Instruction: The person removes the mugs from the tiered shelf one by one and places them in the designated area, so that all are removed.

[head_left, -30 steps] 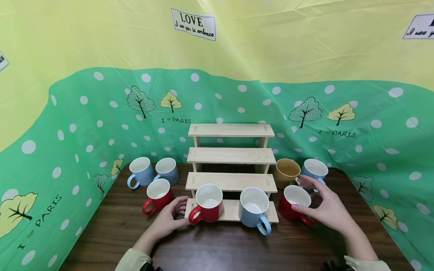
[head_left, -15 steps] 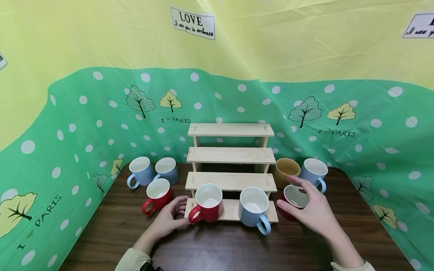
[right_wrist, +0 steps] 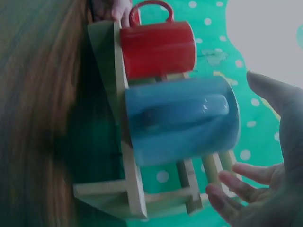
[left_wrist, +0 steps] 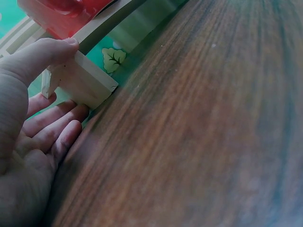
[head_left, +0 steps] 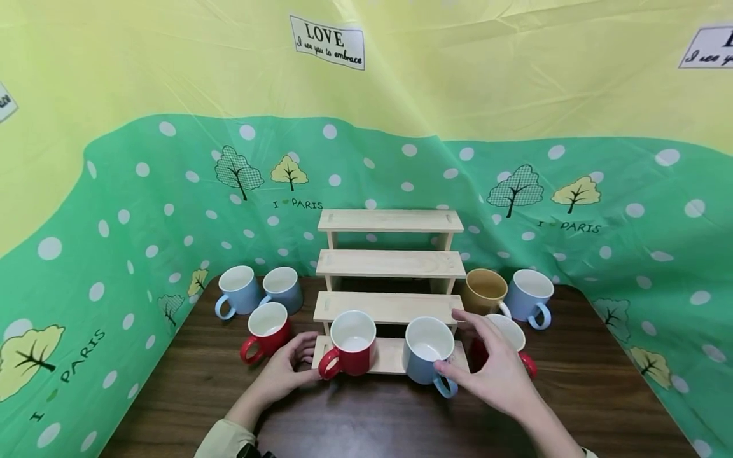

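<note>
A four-step pale wooden shelf (head_left: 389, 306) stands mid-table. On its lowest step a red mug (head_left: 356, 357) sits at the left and a light blue mug (head_left: 417, 366) at the right, its handle toward me. My left hand (head_left: 284, 367) grips the left end of that step, with the thumb (left_wrist: 60, 49) on its top edge and the other fingers by the side panel. My right hand (head_left: 497, 375), fingers spread and holding nothing, is beside the blue mug. The right wrist view shows a gap between this hand and the mug (right_wrist: 184, 120).
Left of the shelf stand two light blue mugs, one (head_left: 243, 294) outermost and one (head_left: 289, 294) nearer, and a red mug (head_left: 276, 340) in front. At right are a tan mug (head_left: 480, 300), a light blue mug (head_left: 522, 302) and a partly hidden red mug (head_left: 528, 364). Patterned cloth (head_left: 172, 248) hangs behind.
My right hand has left the red mug at the right and moved left to the blue mug on the lowest step. The left hand has stayed in place.
</note>
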Tool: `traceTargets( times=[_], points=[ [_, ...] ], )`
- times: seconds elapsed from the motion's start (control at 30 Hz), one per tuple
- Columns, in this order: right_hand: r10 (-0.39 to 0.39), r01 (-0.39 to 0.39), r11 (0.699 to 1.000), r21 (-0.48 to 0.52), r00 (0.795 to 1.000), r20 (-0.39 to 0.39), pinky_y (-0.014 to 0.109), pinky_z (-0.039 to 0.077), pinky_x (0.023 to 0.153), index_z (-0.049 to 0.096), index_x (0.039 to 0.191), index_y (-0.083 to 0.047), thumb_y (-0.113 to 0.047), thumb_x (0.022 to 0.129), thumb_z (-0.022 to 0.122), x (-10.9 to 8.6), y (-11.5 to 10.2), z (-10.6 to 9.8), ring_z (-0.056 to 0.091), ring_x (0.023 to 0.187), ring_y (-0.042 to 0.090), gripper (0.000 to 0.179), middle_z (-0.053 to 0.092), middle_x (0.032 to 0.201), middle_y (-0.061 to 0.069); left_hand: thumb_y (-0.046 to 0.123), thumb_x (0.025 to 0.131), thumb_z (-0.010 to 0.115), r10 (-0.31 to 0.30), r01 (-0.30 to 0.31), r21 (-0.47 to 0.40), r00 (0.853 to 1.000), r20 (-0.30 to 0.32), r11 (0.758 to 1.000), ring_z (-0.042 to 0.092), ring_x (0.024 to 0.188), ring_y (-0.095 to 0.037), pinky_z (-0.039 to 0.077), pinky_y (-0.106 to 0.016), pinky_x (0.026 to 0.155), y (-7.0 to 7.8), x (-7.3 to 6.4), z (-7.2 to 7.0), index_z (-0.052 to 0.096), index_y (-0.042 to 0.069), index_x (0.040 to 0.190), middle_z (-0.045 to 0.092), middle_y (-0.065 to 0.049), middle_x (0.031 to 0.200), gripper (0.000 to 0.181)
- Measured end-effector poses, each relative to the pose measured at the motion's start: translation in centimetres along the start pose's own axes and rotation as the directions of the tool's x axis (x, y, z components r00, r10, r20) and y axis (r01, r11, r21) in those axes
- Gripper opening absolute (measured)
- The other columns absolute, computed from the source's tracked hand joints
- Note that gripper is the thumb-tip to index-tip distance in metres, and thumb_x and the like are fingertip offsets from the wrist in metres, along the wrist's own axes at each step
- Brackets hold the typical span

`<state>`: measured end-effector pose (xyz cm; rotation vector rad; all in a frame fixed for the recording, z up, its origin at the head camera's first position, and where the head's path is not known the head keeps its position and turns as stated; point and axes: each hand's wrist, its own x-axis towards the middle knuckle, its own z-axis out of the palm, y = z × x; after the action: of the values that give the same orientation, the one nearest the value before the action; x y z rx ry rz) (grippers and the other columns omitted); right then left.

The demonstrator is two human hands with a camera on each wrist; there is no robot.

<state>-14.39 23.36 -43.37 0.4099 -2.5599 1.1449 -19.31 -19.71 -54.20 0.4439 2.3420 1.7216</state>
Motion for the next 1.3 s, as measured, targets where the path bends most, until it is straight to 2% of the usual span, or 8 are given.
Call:
traceTargets(
  times=[0.07,0.17,0.27,0.4,0.67,1.1,1.3],
  points=[
    [0.008,-0.008,1.0,0.005,1.0,0.027,0.027,0.051,0.099,0.06,0.152,-0.015,-0.045,0.075,0.102,-0.1,-0.3,0.5,0.063,0.12,0.017,0.093,0.068,0.137,-0.005,0.019,0.09,0.092,0.0,0.0,-0.004,1.0,0.003,1.0,0.067,0.125,-0.03,0.055,-0.026,0.104,-0.1,0.0,0.0,0.054,0.008,0.153,0.069,-0.013,0.142,0.074],
    [0.044,-0.043,0.999,-0.017,0.998,0.054,0.044,0.059,0.096,0.059,0.153,-0.018,-0.054,0.076,0.1,-0.2,-0.8,1.3,0.063,0.121,0.018,0.093,0.067,0.137,-0.005,0.019,0.09,0.092,0.0,0.0,-0.006,1.0,0.002,1.0,0.067,0.125,-0.03,0.055,-0.026,0.104,-0.1,0.0,-0.1,0.053,0.007,0.153,0.069,-0.014,0.142,0.074],
    [0.08,-0.078,0.996,-0.044,0.995,0.053,0.058,0.057,0.1,0.059,0.153,-0.019,-0.058,0.077,0.098,-0.2,-1.3,1.9,0.063,0.125,0.024,0.094,0.066,0.14,0.001,0.019,0.09,0.092,0.004,-0.004,-0.005,1.0,0.0,1.0,0.067,0.125,-0.03,0.055,-0.026,0.104,-0.2,0.0,-0.1,0.053,0.006,0.153,0.069,-0.014,0.142,0.075],
    [0.117,-0.115,0.993,-0.043,0.992,0.051,0.066,0.052,0.105,0.057,0.154,-0.016,-0.059,0.076,0.097,-0.1,-1.7,2.3,0.062,0.132,0.034,0.098,0.065,0.146,0.01,0.019,0.09,0.092,0.007,-0.007,-0.002,1.0,-0.001,1.0,0.067,0.126,-0.03,0.055,-0.025,0.104,-0.2,0.0,-0.1,0.053,0.007,0.154,0.069,-0.014,0.143,0.075],
    [0.173,-0.171,0.985,-0.038,0.983,0.058,0.065,0.051,0.106,0.053,0.158,-0.015,-0.06,0.074,0.098,-0.1,-1.7,2.7,0.061,0.133,0.036,0.105,0.061,0.152,0.012,0.019,0.091,0.091,0.018,-0.018,-0.004,1.0,0.004,1.0,0.067,0.124,-0.029,0.055,-0.025,0.104,-0.1,0.0,0.0,0.053,0.007,0.153,0.069,-0.013,0.142,0.074],
    [0.19,-0.19,0.982,-0.005,0.981,0.04,0.062,0.054,0.104,0.053,0.156,-0.016,-0.056,0.074,0.1,0.0,-1.2,3.5,0.064,0.128,0.033,0.103,0.063,0.145,0.011,0.017,0.092,0.09,0.032,-0.032,-0.01,0.999,0.013,0.999,0.066,0.124,-0.032,0.056,-0.027,0.104,0.1,-0.1,0.1,0.051,0.002,0.154,0.068,-0.017,0.143,0.074],
    [0.2,-0.202,0.979,0.024,0.979,0.045,0.061,0.055,0.104,0.054,0.155,-0.017,-0.054,0.074,0.1,0.1,-1.2,3.6,0.064,0.127,0.032,0.1,0.064,0.143,0.01,0.018,0.092,0.09,0.043,-0.043,-0.01,0.999,0.006,0.999,0.068,0.122,-0.028,0.056,-0.027,0.102,0.1,-0.1,0.1,0.052,0.002,0.153,0.069,-0.018,0.141,0.073]
  ],
)
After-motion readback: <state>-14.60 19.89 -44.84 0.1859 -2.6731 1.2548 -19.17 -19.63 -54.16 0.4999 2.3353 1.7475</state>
